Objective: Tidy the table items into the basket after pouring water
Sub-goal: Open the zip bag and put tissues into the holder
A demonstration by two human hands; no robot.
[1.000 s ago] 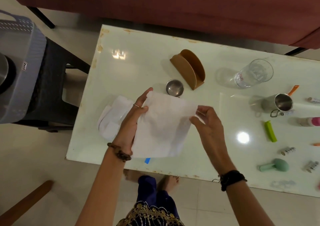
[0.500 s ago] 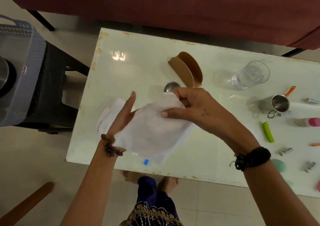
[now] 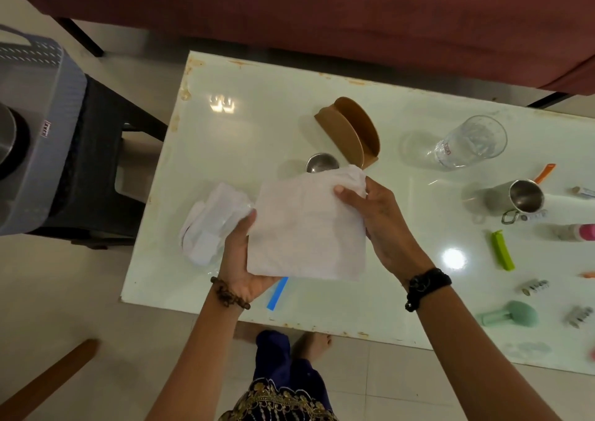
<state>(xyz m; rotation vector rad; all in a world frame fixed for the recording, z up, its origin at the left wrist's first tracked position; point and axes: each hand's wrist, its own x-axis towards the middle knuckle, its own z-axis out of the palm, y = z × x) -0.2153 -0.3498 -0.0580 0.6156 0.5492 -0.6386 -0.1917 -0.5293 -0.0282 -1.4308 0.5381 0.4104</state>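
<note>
Head view: flat white napkin [image 3: 306, 230], crumpled corner

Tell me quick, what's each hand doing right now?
Left hand: closed on the lower left edge of the white napkin.
Right hand: closed on the napkin's upper right corner.

Head camera looks steeply down, close over the table [image 3: 244, 124].
</note>
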